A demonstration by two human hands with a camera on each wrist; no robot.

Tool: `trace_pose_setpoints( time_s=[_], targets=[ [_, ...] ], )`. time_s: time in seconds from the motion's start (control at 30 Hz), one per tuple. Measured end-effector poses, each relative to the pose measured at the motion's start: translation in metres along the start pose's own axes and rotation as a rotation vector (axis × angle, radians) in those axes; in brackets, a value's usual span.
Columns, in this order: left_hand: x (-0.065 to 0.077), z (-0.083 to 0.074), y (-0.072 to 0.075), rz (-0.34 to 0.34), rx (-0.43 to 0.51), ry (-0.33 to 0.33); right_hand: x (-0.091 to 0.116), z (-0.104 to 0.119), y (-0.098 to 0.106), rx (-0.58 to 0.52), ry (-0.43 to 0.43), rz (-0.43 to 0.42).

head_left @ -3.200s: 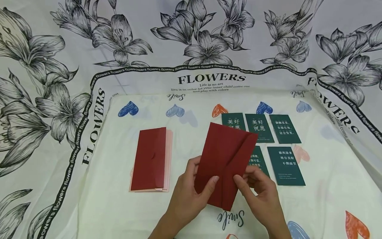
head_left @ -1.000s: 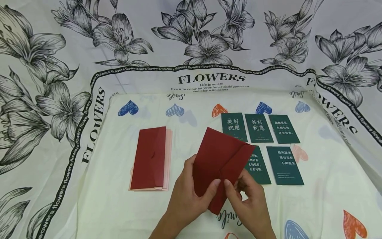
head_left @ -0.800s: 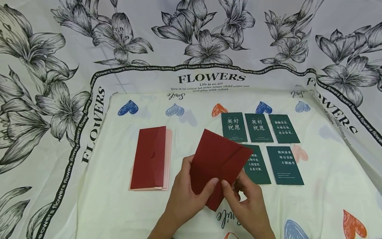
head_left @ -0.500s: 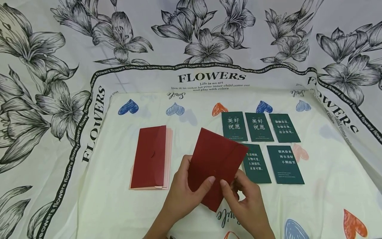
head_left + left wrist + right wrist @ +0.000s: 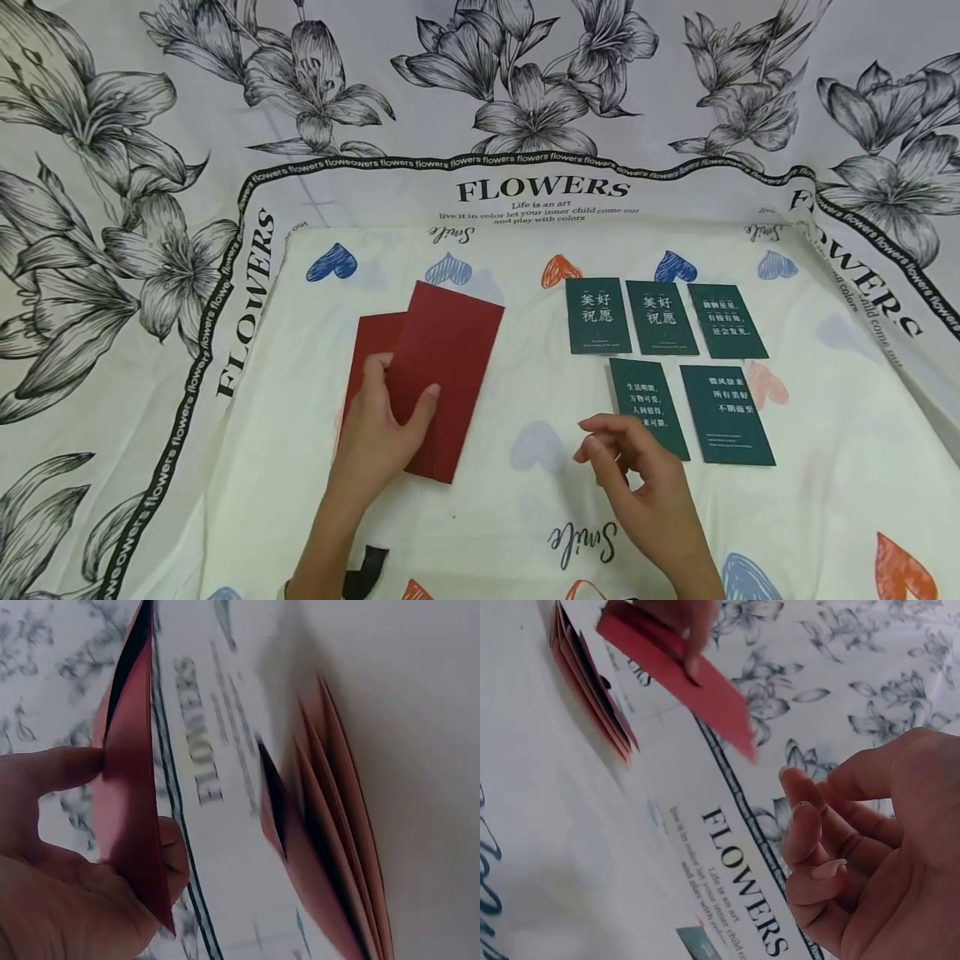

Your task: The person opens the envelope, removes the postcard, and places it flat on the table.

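Observation:
My left hand [image 5: 378, 433] grips a red paper envelope [image 5: 453, 358], thumb on the near face and fingers behind it. In the head view this envelope overlaps a red envelope [image 5: 372, 333] on top of a pile at the left. The left wrist view shows the held envelope [image 5: 131, 780] edge-on, apart from the pile, whose envelopes [image 5: 330, 817] fan slightly. My right hand [image 5: 648, 487] hovers near the lower green cards with its fingers loosely bent and nothing in them. In the right wrist view its thumb and fingers [image 5: 806, 832] hold nothing.
Several dark green cards with white writing, such as this one [image 5: 727, 417], lie in two rows at the right. A white cloth [image 5: 487, 533] printed with hearts covers the work surface. Behind it hangs a flower-printed sheet [image 5: 525, 108]. A black strap-like piece [image 5: 367, 571] shows beside the left forearm.
My left hand has carried the red envelope leftward to over the pile, and its flap no longer shows. My right hand has let go of it and shifted slightly right.

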State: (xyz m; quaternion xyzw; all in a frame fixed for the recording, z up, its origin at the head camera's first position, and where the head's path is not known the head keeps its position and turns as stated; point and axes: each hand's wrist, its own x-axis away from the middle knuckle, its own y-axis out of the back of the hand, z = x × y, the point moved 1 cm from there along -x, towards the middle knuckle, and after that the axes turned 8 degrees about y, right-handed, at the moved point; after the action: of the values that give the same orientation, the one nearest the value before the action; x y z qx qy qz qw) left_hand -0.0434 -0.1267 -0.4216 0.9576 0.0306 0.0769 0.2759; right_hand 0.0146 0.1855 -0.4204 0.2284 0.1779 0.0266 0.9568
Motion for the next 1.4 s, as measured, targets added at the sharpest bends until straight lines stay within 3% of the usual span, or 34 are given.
trace_pose_setpoints(
  time_s=[0.2, 0.47, 0.67, 0.83, 1.07, 1.4],
  targets=[
    [-0.013, 0.02, 0.024, -0.043, -0.131, 0.11, 0.002, -0.001, 0.005, 0.023, -0.082, -0.028],
    [-0.017, 0.034, 0.038, -0.053, -0.186, 0.117, 0.006, -0.002, 0.004, 0.025, -0.09, -0.014],
    [-0.016, 0.041, 0.038, -0.043, -0.268, 0.157, 0.007, -0.003, 0.005, 0.04, -0.089, -0.006],
    [-0.013, 0.042, 0.032, -0.116, -0.375, 0.109, 0.007, -0.001, 0.005, 0.035, -0.096, 0.015],
    [-0.007, 0.042, 0.034, -0.296, -0.643, 0.004, 0.006, 0.0, 0.004, 0.028, -0.096, 0.028],
    [-0.004, 0.045, 0.035, -0.289, -0.67, 0.061, 0.006, -0.002, 0.005, 0.049, -0.08, 0.03]
  ],
)
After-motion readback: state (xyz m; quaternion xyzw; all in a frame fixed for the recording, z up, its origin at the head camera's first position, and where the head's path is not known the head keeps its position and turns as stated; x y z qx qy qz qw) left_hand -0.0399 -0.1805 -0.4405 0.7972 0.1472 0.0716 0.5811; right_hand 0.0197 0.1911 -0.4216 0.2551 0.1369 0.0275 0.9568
